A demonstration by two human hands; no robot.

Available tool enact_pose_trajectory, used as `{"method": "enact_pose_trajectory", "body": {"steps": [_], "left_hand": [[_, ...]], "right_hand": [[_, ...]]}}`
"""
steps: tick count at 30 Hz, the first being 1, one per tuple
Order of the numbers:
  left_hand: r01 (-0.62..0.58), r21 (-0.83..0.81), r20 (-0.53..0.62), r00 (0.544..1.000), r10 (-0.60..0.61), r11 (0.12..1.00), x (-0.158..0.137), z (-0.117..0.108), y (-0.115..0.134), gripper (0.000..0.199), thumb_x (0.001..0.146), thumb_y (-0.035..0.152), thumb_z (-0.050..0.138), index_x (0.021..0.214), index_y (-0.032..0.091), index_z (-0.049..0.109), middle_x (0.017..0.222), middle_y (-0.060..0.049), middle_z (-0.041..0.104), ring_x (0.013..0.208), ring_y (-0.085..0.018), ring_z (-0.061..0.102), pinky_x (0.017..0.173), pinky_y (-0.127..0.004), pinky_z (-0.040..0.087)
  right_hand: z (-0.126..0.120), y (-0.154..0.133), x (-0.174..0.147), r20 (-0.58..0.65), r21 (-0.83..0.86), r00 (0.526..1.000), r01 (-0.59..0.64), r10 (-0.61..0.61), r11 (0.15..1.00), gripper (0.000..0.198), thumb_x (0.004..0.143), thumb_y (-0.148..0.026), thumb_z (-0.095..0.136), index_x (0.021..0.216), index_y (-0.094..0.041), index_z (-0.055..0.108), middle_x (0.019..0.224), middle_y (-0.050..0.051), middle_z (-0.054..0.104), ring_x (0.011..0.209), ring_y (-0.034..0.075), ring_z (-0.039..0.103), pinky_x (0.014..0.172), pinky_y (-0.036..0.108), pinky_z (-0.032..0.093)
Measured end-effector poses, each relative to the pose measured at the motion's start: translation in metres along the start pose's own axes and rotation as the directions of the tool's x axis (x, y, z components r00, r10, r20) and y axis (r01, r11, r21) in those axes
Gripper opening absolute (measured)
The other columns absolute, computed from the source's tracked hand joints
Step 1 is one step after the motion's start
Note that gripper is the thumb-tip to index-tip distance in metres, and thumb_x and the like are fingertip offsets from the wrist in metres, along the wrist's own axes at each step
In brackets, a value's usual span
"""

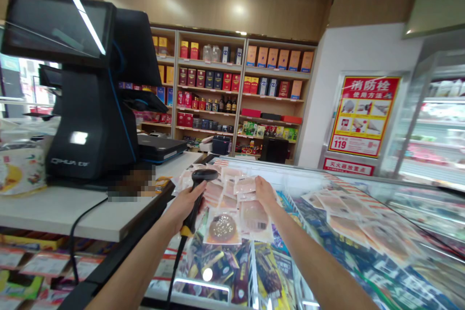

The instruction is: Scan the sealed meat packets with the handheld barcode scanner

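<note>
A black barcode scanner (204, 175) with a yellow band and a cable hanging down is gripped in my left hand (186, 204). Its head points away over a spread of flat clear packets. My right hand (266, 193) pinches the edge of a small transparent packet (244, 186) with pale pink contents. Just below it lies a packet with a barcode (256, 218). Beside that, a packet with a round brown speckled disc (223, 226) rests on the freezer's glass top (214, 283). Further packets partly overlap behind the scanner.
On the white counter (65, 213) at left stands a black cash register (90, 121). More flat packets (358, 218) lie on the glass at right, above bagged frozen goods. Shelves of boxes (209, 80) line the back wall, beside a red and yellow poster (365, 116).
</note>
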State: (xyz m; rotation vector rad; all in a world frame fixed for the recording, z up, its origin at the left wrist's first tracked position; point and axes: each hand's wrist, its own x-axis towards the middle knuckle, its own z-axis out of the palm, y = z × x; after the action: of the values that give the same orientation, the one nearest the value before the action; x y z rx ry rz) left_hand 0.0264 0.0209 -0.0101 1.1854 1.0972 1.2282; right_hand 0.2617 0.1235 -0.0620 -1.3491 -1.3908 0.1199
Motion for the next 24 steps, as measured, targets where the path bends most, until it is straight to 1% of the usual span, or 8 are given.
{"method": "enact_pose_trajectory", "body": {"steps": [2, 4, 8, 12, 16, 18, 20, 24], "left_hand": [[0.009, 0.002, 0.032, 0.999, -0.009, 1.000, 0.000, 0.008, 0.001, 0.042, 0.057, 0.055, 0.052, 0.068, 0.015, 0.048, 0.045, 0.004, 0.049, 0.037, -0.007, 0.043, 0.038, -0.019, 0.032], [0.016, 0.012, 0.050, 0.999, -0.016, 1.000, 0.001, 0.017, 0.000, 0.043, 0.055, 0.055, 0.053, 0.069, 0.015, 0.048, 0.046, 0.003, 0.050, 0.038, -0.007, 0.044, 0.039, -0.019, 0.033], [0.011, 0.048, 0.104, 0.994, -0.016, 0.999, 0.005, 0.038, -0.002, 0.042, 0.056, 0.055, 0.053, 0.068, 0.015, 0.048, 0.047, 0.003, 0.050, 0.038, -0.008, 0.044, 0.039, -0.020, 0.032], [-0.004, 0.051, 0.148, 0.989, -0.004, 0.999, 0.008, 0.060, -0.003, 0.041, 0.060, 0.054, 0.050, 0.068, 0.015, 0.047, 0.046, 0.003, 0.049, 0.037, -0.007, 0.042, 0.039, -0.019, 0.031], [0.002, 0.010, 0.197, 0.980, -0.004, 1.000, 0.010, 0.082, -0.003, 0.039, 0.061, 0.053, 0.050, 0.067, 0.014, 0.046, 0.046, 0.003, 0.048, 0.037, -0.006, 0.042, 0.039, -0.018, 0.031], [0.016, 0.010, 0.216, 0.976, -0.018, 1.000, 0.011, 0.092, -0.003, 0.039, 0.061, 0.054, 0.049, 0.067, 0.015, 0.045, 0.045, 0.004, 0.048, 0.037, -0.006, 0.042, 0.039, -0.018, 0.031], [0.022, 0.023, 0.227, 0.974, -0.026, 0.999, 0.011, 0.102, -0.004, 0.040, 0.061, 0.055, 0.048, 0.066, 0.015, 0.044, 0.045, 0.004, 0.047, 0.037, -0.006, 0.042, 0.038, -0.017, 0.030], [0.009, 0.038, 0.245, 0.969, -0.018, 0.999, 0.009, 0.122, -0.008, 0.037, 0.063, 0.052, 0.047, 0.064, 0.016, 0.043, 0.044, 0.005, 0.046, 0.035, -0.005, 0.041, 0.037, -0.018, 0.030]], "right_hand": [[-0.009, 0.002, 0.000, -0.001, -0.040, 0.999, -0.054, 0.054, 0.998, 0.033, 0.072, -0.036, 0.033, 0.076, -0.017, 0.060, 0.075, 0.009, 0.061, 0.081, 0.022, 0.054, 0.073, 0.033, 0.037], [-0.026, 0.010, 0.002, -0.024, -0.066, 0.995, -0.095, 0.094, 0.993, 0.035, 0.072, -0.035, 0.032, 0.081, -0.015, 0.060, 0.081, 0.011, 0.061, 0.086, 0.022, 0.053, 0.076, 0.033, 0.037], [-0.078, 0.044, 0.005, -0.100, -0.199, 0.983, -0.172, 0.155, 0.965, 0.039, 0.069, -0.036, 0.036, 0.089, -0.012, 0.059, 0.089, 0.013, 0.060, 0.091, 0.025, 0.051, 0.079, 0.036, 0.036], [-0.138, 0.083, 0.000, -0.224, -0.444, 0.950, -0.299, 0.218, 0.845, 0.043, 0.066, -0.036, 0.041, 0.097, -0.011, 0.056, 0.090, 0.016, 0.059, 0.090, 0.029, 0.051, 0.074, 0.042, 0.036], [-0.184, 0.104, -0.007, -0.326, -0.583, 0.927, -0.350, 0.183, 0.733, 0.042, 0.065, -0.034, 0.043, 0.100, -0.013, 0.055, 0.097, 0.017, 0.056, 0.097, 0.032, 0.045, 0.074, 0.048, 0.033], [-0.198, 0.107, -0.009, -0.335, -0.653, 0.919, -0.384, 0.206, 0.653, 0.043, 0.065, -0.034, 0.043, 0.102, -0.013, 0.053, 0.101, 0.018, 0.054, 0.100, 0.033, 0.042, 0.075, 0.049, 0.031], [-0.206, 0.106, -0.010, -0.330, -0.706, 0.906, -0.423, 0.265, 0.569, 0.047, 0.065, -0.036, 0.044, 0.105, -0.012, 0.050, 0.103, 0.018, 0.052, 0.102, 0.035, 0.040, 0.075, 0.050, 0.030], [-0.211, 0.100, -0.011, -0.269, -0.762, 0.879, -0.444, 0.393, 0.471, 0.049, 0.064, -0.040, 0.045, 0.105, -0.013, 0.048, 0.098, 0.017, 0.054, 0.099, 0.035, 0.042, 0.075, 0.051, 0.029]]}}
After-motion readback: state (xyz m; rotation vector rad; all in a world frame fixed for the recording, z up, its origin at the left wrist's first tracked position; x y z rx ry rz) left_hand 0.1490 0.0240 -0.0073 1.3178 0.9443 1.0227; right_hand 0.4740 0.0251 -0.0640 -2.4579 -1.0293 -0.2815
